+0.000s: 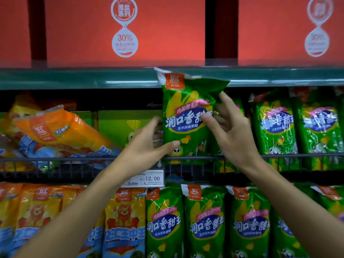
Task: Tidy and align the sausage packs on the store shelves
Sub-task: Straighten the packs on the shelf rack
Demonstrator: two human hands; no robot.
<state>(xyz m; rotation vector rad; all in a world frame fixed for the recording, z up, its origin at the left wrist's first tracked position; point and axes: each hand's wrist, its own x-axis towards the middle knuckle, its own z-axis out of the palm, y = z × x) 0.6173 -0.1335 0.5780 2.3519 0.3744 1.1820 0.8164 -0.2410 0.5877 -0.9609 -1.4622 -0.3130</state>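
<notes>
A green corn-sausage pack [186,116] stands upright at the middle shelf, its top reaching the shelf edge above. My left hand [149,146] grips its lower left side, thumb on the front, fingers behind. My right hand [229,127] holds its right edge, thumb across the label. More green packs [297,127] stand in a row to the right. An orange pack [61,129] lies tilted on a messy heap at the left.
A wire rail [297,156] fronts the middle shelf, with a 12.00 price tag [147,178] hanging below it. The lower shelf holds upright yellow packs [124,220] and green packs [204,220]. Red boxes [124,30] fill the top shelf. A green carton [119,123] stands behind my left hand.
</notes>
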